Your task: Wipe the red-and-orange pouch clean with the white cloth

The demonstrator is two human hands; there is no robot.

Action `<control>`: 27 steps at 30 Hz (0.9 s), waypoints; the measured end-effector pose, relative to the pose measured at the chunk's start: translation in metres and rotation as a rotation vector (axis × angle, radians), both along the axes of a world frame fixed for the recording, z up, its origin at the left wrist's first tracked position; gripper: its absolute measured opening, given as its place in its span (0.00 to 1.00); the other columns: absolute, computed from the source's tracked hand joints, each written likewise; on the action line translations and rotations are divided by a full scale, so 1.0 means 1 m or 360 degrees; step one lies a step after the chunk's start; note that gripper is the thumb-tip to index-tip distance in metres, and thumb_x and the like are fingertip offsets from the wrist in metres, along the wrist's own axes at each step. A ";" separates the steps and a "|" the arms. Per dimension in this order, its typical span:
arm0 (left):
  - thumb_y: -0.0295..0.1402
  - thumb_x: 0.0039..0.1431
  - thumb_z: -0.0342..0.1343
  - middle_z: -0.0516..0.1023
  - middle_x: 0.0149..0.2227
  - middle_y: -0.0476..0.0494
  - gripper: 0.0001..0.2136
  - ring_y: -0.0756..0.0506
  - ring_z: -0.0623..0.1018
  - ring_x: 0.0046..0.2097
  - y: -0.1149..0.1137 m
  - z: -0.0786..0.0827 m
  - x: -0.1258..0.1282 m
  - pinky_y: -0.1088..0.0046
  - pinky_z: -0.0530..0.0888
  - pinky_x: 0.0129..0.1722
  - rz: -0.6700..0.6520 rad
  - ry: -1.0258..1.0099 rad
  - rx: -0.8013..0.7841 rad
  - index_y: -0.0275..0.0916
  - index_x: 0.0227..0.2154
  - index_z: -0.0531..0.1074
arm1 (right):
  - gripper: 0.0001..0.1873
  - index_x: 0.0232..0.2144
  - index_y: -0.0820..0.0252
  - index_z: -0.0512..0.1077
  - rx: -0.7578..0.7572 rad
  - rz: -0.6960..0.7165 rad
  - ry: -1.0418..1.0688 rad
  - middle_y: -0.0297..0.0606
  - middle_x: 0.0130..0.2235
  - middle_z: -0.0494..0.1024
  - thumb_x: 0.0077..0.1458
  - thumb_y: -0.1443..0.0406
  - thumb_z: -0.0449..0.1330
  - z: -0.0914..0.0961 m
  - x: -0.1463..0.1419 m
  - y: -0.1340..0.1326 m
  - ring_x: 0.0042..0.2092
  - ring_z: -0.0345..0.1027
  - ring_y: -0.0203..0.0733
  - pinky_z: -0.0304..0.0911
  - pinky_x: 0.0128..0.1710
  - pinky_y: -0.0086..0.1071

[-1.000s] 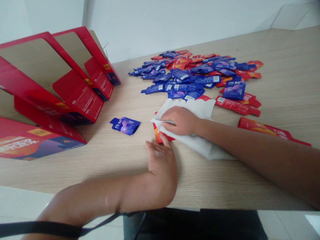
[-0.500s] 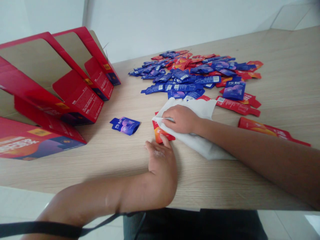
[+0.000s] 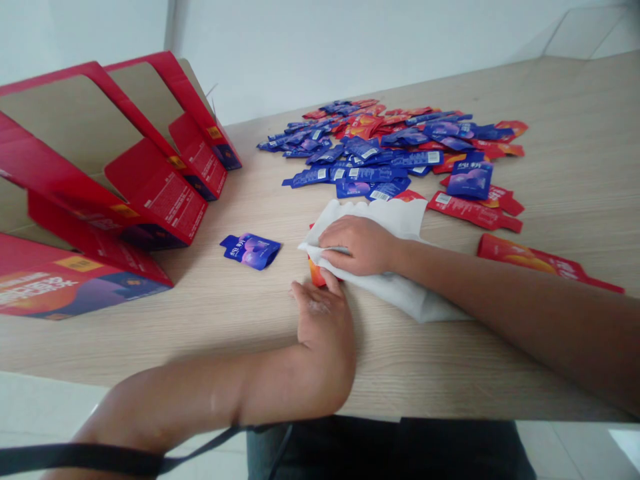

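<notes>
A white cloth (image 3: 395,220) is bunched under my right hand (image 3: 357,243), whose fingers are closed on it. It lies over most of a red and orange pouch (image 3: 317,273) that is flat on the table, so only the pouch's left and lower edges show. My left hand (image 3: 323,310) rests with fingers spread, one fingertip touching the near edge of that pouch. To the left, by itself, lies a blue pouch (image 3: 251,251) with purple fruit printed on it. Another red pouch (image 3: 530,257) sits beyond my right forearm.
Behind the cloth spreads a heap of blue and red pouches (image 3: 370,157). Open red cardboard boxes (image 3: 165,200) stand in a row along the left side of the wooden table (image 3: 240,320). A white wall (image 3: 375,53) rises behind the table.
My right hand and the cloth have shifted slightly left and toward me, covering more of the red pouch. My left hand stays almost in place.
</notes>
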State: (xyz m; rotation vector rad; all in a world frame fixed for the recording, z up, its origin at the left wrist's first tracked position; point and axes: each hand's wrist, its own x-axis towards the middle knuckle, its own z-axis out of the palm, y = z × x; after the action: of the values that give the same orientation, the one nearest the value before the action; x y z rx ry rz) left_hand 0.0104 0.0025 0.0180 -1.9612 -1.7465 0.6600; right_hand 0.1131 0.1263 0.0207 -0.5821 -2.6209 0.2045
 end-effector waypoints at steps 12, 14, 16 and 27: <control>0.15 0.56 0.35 0.80 0.35 0.27 0.26 0.42 0.80 0.41 -0.001 -0.002 -0.002 0.58 0.72 0.50 -0.0030 -0.0083 0.0072 0.23 0.58 0.60 | 0.17 0.29 0.62 0.75 -0.0078 -0.0348 0.0000 0.40 0.31 0.77 0.59 0.61 0.50 -0.004 0.002 0.007 0.33 0.64 0.39 0.51 0.32 0.31; 0.15 0.56 0.35 0.80 0.35 0.27 0.25 0.42 0.80 0.41 -0.001 -0.002 -0.003 0.59 0.72 0.49 -0.0027 -0.0118 0.0093 0.23 0.57 0.61 | 0.16 0.28 0.62 0.74 -0.0064 -0.0314 0.0008 0.40 0.31 0.77 0.58 0.61 0.50 -0.004 0.002 0.007 0.32 0.65 0.39 0.51 0.33 0.32; 0.16 0.56 0.36 0.80 0.35 0.28 0.25 0.42 0.80 0.41 -0.001 -0.002 -0.003 0.58 0.72 0.50 -0.0028 -0.0134 0.0112 0.23 0.57 0.61 | 0.16 0.29 0.63 0.74 -0.0058 -0.0249 0.0003 0.40 0.31 0.78 0.58 0.62 0.50 -0.002 0.002 0.005 0.33 0.65 0.39 0.52 0.34 0.32; 0.16 0.57 0.37 0.80 0.36 0.26 0.24 0.41 0.80 0.42 -0.002 0.001 0.000 0.57 0.70 0.52 -0.0012 -0.0137 0.0065 0.21 0.57 0.60 | 0.14 0.31 0.63 0.75 -0.0080 -0.0077 0.0012 0.40 0.35 0.78 0.58 0.63 0.51 0.000 0.000 0.001 0.37 0.67 0.41 0.54 0.37 0.33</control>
State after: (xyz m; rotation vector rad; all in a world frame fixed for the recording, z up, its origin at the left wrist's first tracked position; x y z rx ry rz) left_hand 0.0102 0.0009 0.0188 -1.9946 -1.7877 0.5402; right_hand 0.1134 0.1276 0.0205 -0.6602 -2.5980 0.2575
